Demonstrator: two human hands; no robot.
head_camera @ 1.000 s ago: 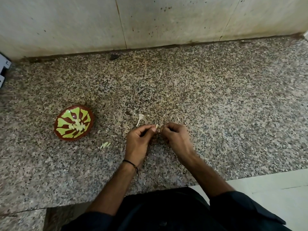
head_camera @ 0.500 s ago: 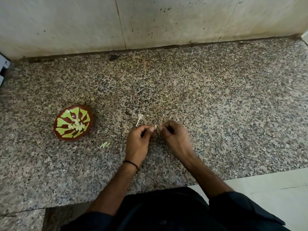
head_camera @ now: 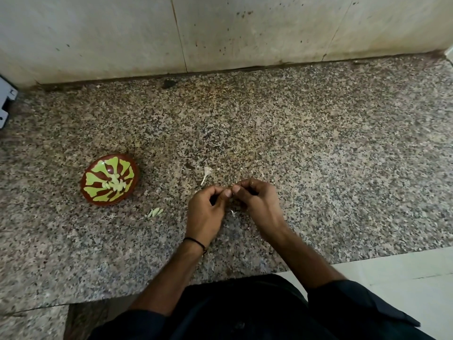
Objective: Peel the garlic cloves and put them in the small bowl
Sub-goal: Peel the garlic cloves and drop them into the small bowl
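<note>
1. Nearest us, the left hand (head_camera: pixel 206 212) and right hand (head_camera: pixel 259 202) are both curled, fingertips pinched together. The clove is hidden between them, and we reckon it is mid-peel.
2. Just left, spare cloves (head_camera: pixel 154 212) lie on the counter (head_camera: pixel 318 168).
3. Farther left, the small bowl (head_camera: pixel 96 173) holds peeled cloves (head_camera: pixel 115 185). Next we strip the skin and carry this one over.

Small bowl (head_camera: pixel 103 201) is glazed red-brown, patterned with light-green radial petals. Peeled cloves (head_camera: pixel 115 185) inside are seen pale cream. Desk (head_camera: pixel 318 155) is speckled grey, tan, black. Wall (head_camera: pixel 245 28) is off-white, dark-spotted. Wrist band (head_camera: pixel 195 241) is black.
</note>
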